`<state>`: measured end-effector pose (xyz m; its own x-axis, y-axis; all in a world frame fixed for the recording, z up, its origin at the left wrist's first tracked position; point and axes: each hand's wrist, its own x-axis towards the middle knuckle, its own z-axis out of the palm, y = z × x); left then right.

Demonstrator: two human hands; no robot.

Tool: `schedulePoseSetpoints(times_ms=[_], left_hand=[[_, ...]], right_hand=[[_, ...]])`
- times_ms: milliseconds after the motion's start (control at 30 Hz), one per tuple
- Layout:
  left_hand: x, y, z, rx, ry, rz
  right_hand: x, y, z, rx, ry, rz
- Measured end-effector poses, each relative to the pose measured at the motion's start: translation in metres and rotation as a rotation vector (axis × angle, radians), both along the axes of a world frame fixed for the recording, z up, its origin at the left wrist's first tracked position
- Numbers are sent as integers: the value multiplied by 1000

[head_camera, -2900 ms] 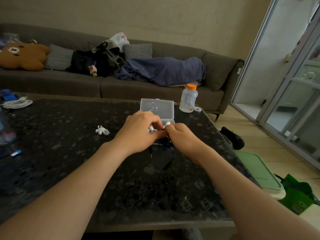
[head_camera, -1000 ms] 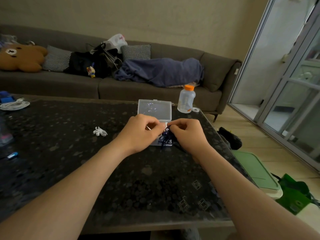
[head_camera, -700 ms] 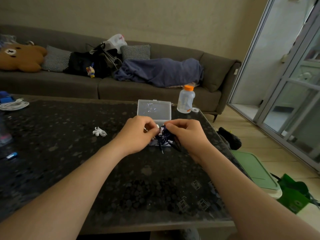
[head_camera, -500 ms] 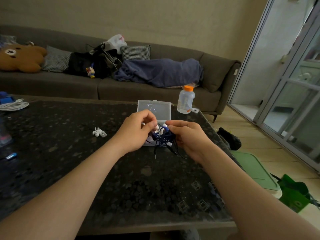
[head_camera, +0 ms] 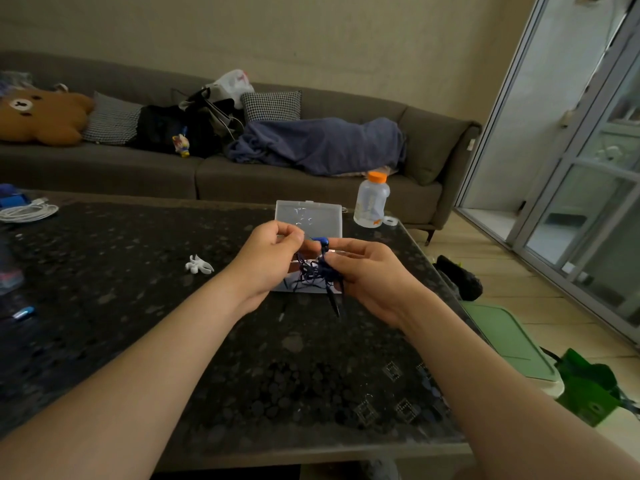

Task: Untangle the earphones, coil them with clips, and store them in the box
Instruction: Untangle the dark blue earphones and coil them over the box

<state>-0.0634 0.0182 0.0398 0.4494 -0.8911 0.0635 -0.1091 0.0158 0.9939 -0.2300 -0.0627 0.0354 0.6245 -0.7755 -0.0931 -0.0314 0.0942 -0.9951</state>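
Both hands close together, forearms stretched forward.
Left hand (head_camera: 265, 261) pinches with thumb and forefinger; right hand (head_camera: 369, 271) curls its fingers, palm turned inward; both grip the earphones (head_camera: 313, 273).

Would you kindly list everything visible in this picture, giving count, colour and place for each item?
earphones: one tangled set, dark blue, held up just above the box
box: one, clear plastic, lid open, on the table's far middle
clips: white cluster, count unclear, on the table left of the box
bottle: one, clear with orange cap, right of the box
cable: one coil, white, table's far left
table: one, dark speckled
sofa: one, grey-brown, behind the table
blanket: one, blue, on the sofa
left hand: pinches the earphones' cord
right hand: holds the tangle
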Motion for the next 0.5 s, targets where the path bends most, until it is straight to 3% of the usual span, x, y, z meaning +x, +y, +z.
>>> schedulePoseSetpoints(times_ms=[100, 367, 500], left_hand=[[1, 2, 2, 38, 44, -34], [-4, 10, 4, 86, -173, -197], [-5, 10, 3, 66, -112, -146]], right_hand=[[-1, -5, -4, -54, -4, -16], [-3, 4, 1, -315, 66, -138], [-5, 5, -1, -420, 130, -150]])
